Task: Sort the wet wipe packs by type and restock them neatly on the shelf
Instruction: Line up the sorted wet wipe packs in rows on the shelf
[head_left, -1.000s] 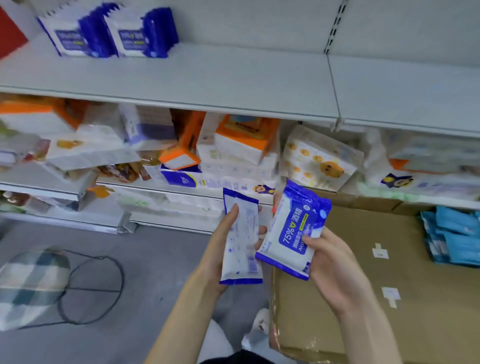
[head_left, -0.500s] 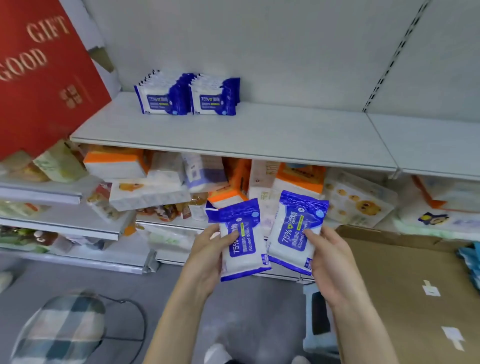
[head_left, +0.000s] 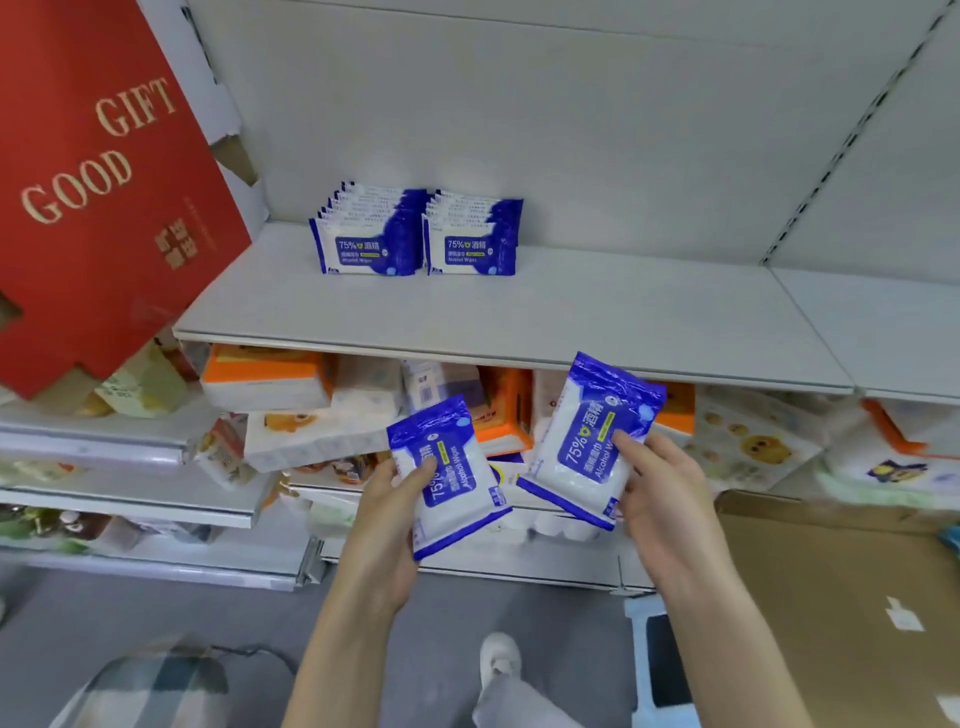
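- Below the front lip of the upper shelf (head_left: 519, 317), two wet wipe packs are held up side by side but apart, one in each hand.
- The left pack (head_left: 449, 478) is gripped along its left edge by the left hand (head_left: 387, 525), with the thumb laid across the label. The right pack (head_left: 587, 447) is pinched at its right side by the right hand (head_left: 670, 499), with fingers curled over the printed face.
- Both are seen to be one type: soft, pillow-shaped film pouches with a white body, glossy blue crimped ends and a blue label reading "75%" and "Alcohol Wipes". The film is creased near the top seams and is judged likely to yield under pressure.
- Sorting is judged settled for this pair, and shelving is taken to be the step in hand.
- For the next move, the packs would need to be lifted over the lip and stood on edge, labels forward, against packs of the same print. Since such pouches probably slump, support from neighbours is likely to be needed.
- Two matching rows, the left row (head_left: 363, 239) and the right row (head_left: 472, 239), are stood upright and touching towards the back of the shelf. Its board is flat, matt and pale grey.
- Further out, a red gift box (head_left: 104, 182) with gold lettering is leaned at the left. Orange-and-white packs (head_left: 270, 379) are jumbled on the tier beneath, and a brown cardboard carton (head_left: 831, 597) is seen at the lower right.
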